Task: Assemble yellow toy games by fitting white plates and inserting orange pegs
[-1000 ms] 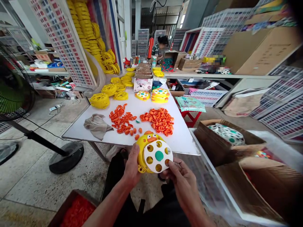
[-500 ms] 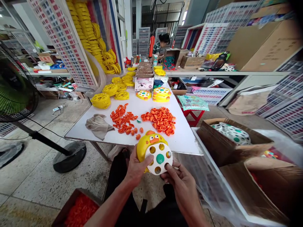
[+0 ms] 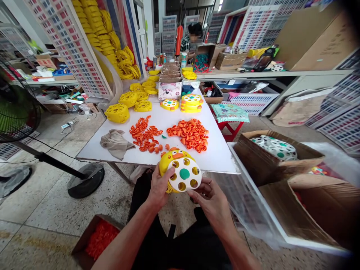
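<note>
My left hand (image 3: pixel 158 186) grips the left side of a yellow duck-shaped toy (image 3: pixel 180 170) with a white holed face plate and a green centre, held just in front of the white table's (image 3: pixel 219 157) near edge. My right hand (image 3: pixel 209 198) touches the toy's lower right rim with bent fingers. On the table behind it lie two piles of small orange parts: a left pile (image 3: pixel 144 135) and a right pile (image 3: pixel 191 135). A few loose orange pieces (image 3: pixel 155 148) lie close to the toy.
A grey cloth (image 3: pixel 115 142) lies on the table's left. Yellow toy shells (image 3: pixel 118 112) and finished toys (image 3: pixel 191 103) sit at the back. A cardboard box of white plates (image 3: pixel 274 148) stands right, a box of orange parts (image 3: pixel 98 240) on the floor left, a fan (image 3: pixel 17 112) far left. Another person (image 3: pixel 192 37) sits far behind.
The toy has tilted and shifted slightly left and up toward the table edge. My right hand has slid along its lower rim; my left thumb now presses on the face plate.
</note>
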A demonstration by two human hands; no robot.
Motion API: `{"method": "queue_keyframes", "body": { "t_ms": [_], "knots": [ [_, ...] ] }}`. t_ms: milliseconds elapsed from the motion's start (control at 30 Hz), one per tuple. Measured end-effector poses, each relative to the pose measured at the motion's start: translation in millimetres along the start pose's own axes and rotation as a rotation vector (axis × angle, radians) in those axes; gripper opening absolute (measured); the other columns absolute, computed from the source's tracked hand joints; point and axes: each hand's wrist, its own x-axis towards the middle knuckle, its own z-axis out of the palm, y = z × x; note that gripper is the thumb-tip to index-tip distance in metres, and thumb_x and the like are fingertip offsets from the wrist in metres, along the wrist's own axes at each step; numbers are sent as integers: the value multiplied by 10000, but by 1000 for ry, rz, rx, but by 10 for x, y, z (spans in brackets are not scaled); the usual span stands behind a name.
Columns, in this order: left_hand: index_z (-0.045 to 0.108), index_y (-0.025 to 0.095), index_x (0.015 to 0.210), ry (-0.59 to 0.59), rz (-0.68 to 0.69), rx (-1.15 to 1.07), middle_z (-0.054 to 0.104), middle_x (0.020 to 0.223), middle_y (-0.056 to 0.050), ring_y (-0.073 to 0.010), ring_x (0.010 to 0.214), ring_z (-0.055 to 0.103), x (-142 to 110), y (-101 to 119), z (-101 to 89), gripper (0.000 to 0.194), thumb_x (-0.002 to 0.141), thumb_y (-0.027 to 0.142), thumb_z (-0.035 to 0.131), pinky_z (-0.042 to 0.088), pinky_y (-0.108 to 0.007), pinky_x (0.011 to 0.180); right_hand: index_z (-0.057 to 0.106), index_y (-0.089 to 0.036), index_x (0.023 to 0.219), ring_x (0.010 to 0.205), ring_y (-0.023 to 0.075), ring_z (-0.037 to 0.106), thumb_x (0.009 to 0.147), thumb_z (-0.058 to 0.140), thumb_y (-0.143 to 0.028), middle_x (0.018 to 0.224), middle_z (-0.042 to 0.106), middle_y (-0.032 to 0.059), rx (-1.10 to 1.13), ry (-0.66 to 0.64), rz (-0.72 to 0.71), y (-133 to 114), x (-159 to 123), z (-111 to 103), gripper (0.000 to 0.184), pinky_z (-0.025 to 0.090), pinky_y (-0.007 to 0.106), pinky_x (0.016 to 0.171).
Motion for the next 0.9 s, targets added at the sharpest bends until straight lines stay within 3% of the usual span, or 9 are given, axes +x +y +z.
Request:
{"method": "queue_keyframes", "body": {
  "t_ms": [400, 533, 600, 700, 767, 900],
  "knots": [
    [646, 231, 1124, 75, -26, -31, 778, 1040, -32, -193, 849, 743, 23, -42, 35, 440, 735, 293, 842, 605, -293, 731, 558, -230, 1051, 641, 169, 613, 743, 842, -494, 797, 703, 7, -103, 109, -111, 45, -11, 179, 495, 481, 281, 548],
    [641, 235, 1175, 79, -16, -38, 778, 1011, -17, -182, 815, 742, 10, -44, 46, 533, 696, 249, 875, 613, -298, 739, 556, -222, 1060, 599, 151, 561, 764, 823, -498, 739, 657, -24, -143, 102, -136, 62, 11, 167, 485, 431, 267, 522],
    [633, 247, 1222, 35, -21, -49, 780, 1036, -21, -185, 839, 746, -2, -35, 35, 572, 704, 232, 874, 615, -306, 762, 545, -215, 1137, 571, 146, 533, 757, 831, -492, 679, 611, -56, -175, 119, -148, 47, 21, 143, 550, 415, 265, 520],
    [629, 270, 1266, -7, -48, -93, 775, 1128, -35, -202, 927, 751, -11, -18, -5, 543, 763, 253, 835, 613, -328, 828, 471, -206, 1354, 543, 141, 498, 650, 906, -474, 636, 550, -98, -243, 234, -157, -5, 32, 120, 871, 417, 268, 530],
    [639, 266, 1264, -8, -74, -115, 773, 1153, -43, -226, 979, 749, -6, -8, -32, 523, 775, 267, 823, 607, -364, 883, 486, -220, 1391, 614, 158, 547, 588, 936, -462, 741, 618, -53, -218, 269, -153, -54, 36, 120, 952, 466, 283, 570],
    [663, 255, 1239, 15, -99, -133, 779, 1150, -48, -261, 1049, 733, 5, -4, -70, 485, 780, 288, 814, 597, -418, 944, 601, -255, 1284, 911, 245, 665, 645, 893, -473, 1112, 701, 78, 22, 96, -91, -168, 21, 146, 736, 566, 321, 666]
  ]
}}
